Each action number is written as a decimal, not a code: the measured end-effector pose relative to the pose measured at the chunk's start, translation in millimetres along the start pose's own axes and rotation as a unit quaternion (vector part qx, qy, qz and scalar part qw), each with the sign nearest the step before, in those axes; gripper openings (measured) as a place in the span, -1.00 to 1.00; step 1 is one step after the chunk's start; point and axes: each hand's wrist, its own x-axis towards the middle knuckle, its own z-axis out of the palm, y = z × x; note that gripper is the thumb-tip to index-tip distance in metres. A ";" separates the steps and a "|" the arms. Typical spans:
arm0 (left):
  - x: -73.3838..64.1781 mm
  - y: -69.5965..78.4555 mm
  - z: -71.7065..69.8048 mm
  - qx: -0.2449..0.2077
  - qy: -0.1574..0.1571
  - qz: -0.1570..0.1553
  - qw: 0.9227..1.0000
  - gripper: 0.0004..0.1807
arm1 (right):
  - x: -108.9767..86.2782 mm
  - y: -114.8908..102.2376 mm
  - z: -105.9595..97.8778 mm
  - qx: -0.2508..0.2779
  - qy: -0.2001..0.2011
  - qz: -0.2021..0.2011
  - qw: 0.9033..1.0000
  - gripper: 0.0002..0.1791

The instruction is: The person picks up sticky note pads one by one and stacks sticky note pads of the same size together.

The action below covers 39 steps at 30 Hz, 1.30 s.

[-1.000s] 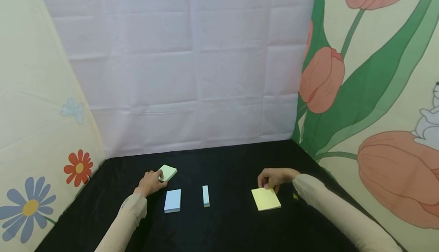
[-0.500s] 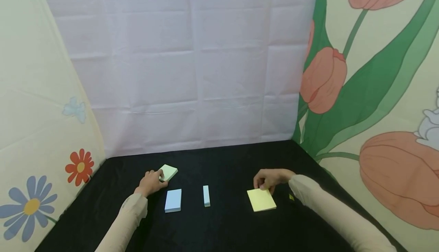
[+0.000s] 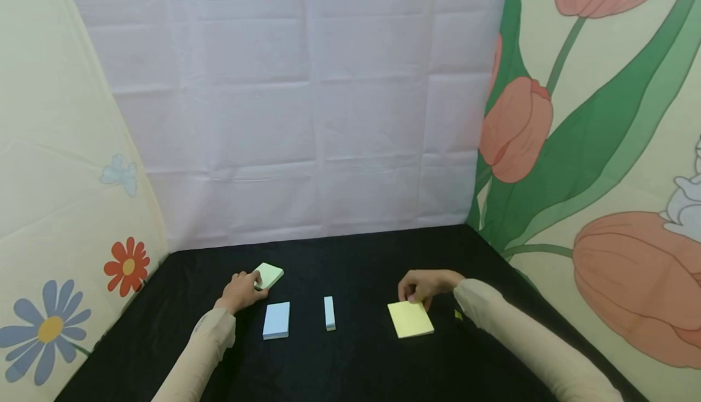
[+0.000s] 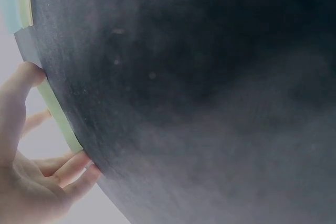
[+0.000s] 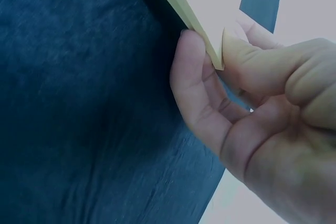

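Note:
My right hand (image 3: 424, 284) pinches the corner of a square yellow sticky note pad (image 3: 411, 319). In the right wrist view the thumb lies on top of the yellow pad (image 5: 202, 3) and the fingers curl beneath its edge. Over at the far left, my left hand (image 3: 241, 292) grips a pale green sticky note pad (image 3: 269, 275) lying on the black cloth. The left wrist view shows thumb and fingers at opposite ends of the green pad's edge (image 4: 60, 116).
Between the hands lie a blue sticky note pad (image 3: 276, 320) and a narrow light blue pad (image 3: 329, 313). A small yellow-green piece (image 3: 458, 315) sits by the right sleeve. White cloth (image 3: 312, 104) hangs behind the black table (image 3: 350, 365).
My right hand has moved a little to the left, carrying the yellow sticky note pad with it. The left hand and the green pad have stayed in place.

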 end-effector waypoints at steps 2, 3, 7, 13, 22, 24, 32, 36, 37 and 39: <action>0.0 -0.1 0.2 -0.001 -0.001 -0.003 1.000 -0.65 | 1.7 -2.3 1.2 0.002 -0.001 0.000 1.000 -0.77; -0.1 -0.1 0.1 0.000 -0.001 -0.004 1.000 -0.66 | 2.6 -3.2 1.8 0.003 0.000 0.001 1.000 -0.77; -0.3 0.6 -1.3 0.000 -0.003 -0.007 1.000 -0.65 | 6.2 -7.9 3.5 0.002 0.003 0.001 1.000 -0.77; -1.9 1.9 -2.9 -0.002 -0.003 -0.004 1.000 -0.65 | 11.4 -12.9 5.1 -0.003 0.004 -0.017 1.000 -0.77; -0.6 1.0 -1.6 -0.006 -0.004 -0.005 1.000 -0.64 | 19.7 -19.4 5.3 -0.018 0.011 -0.031 0.999 -0.76; -0.3 1.0 -1.7 -0.005 -0.003 -0.005 1.000 -0.64 | 21.0 -22.4 4.9 -0.017 0.014 -0.032 0.999 -0.76; 1.1 -1.0 0.7 -0.001 0.001 -0.001 1.000 -0.65 | 29.2 -30.0 9.2 -0.014 0.022 -0.034 0.999 -0.77; 1.3 -1.1 1.0 -0.002 0.002 -0.002 1.000 -0.65 | 35.4 -32.3 11.5 -0.014 0.031 -0.030 0.999 -0.77; 1.2 -1.0 0.8 -0.003 0.003 -0.001 1.000 -0.65 | 37.0 -32.8 11.7 -0.015 0.034 -0.032 0.999 -0.77; 1.3 -0.9 0.7 -0.003 0.004 -0.002 1.000 -0.65 | 39.5 -33.7 12.1 -0.011 0.035 -0.037 0.999 -0.77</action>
